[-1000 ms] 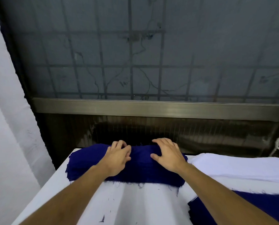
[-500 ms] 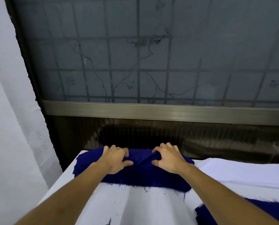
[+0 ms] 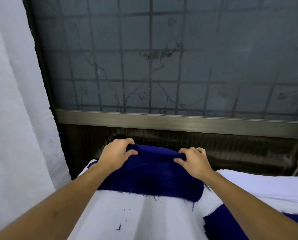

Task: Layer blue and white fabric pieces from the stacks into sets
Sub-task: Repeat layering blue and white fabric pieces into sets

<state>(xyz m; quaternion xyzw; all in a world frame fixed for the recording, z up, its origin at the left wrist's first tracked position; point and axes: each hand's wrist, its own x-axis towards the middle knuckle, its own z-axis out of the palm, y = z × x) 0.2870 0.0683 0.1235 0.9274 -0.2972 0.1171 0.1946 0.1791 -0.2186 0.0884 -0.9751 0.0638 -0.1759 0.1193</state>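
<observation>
Blue fabric piece (image 3: pixel 150 172): far edge lifted off table, L hand (image 3: pixel 116 154) & R hand (image 3: pixel 194 161) both pinching it, fingers curled over top.

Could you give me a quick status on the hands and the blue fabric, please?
Left hand and right hand both pinching far edge of blue fabric, edge raised. White stack lies at right. Nothing in the way.

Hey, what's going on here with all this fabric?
A person is sorting cut fabric at a white-covered table. The left hand and right hand pinch the far edge of a blue fabric piece and hold it raised. A white stack lies to its right, a second blue pile at the near right.
</observation>
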